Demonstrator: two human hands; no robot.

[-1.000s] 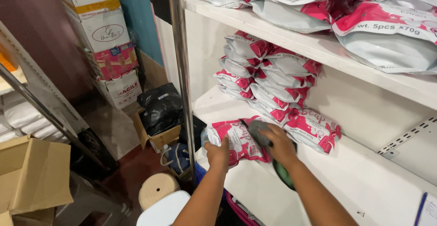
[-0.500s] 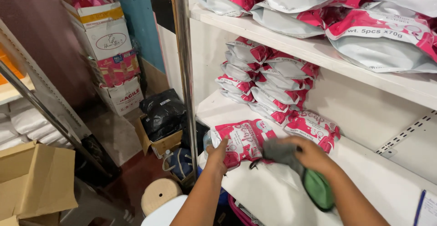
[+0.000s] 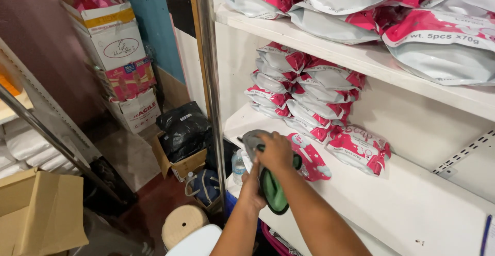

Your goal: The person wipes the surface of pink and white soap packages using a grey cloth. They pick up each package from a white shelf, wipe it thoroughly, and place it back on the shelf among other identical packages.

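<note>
At frame centre, on a white shelf (image 3: 412, 209) stacked with pink-and-white packets (image 3: 304, 93), the right hand (image 3: 276, 152) closes around a grey-green cloth (image 3: 270, 186), the left hand (image 3: 251, 191) beneath with its grip hidden, cardboard boxes (image 3: 121, 65) upper left.

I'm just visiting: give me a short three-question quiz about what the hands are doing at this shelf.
1. True or false: the right hand grips a grey and green cloth.
2. What does the cloth rest on? A) cardboard box B) white shelf C) stool
3. What colours is the packet lying beside the cloth?

Key: 1 true. 2 B. 3 pink and white. The left hand sits low at the shelf edge, mostly hidden behind the right forearm.
</note>
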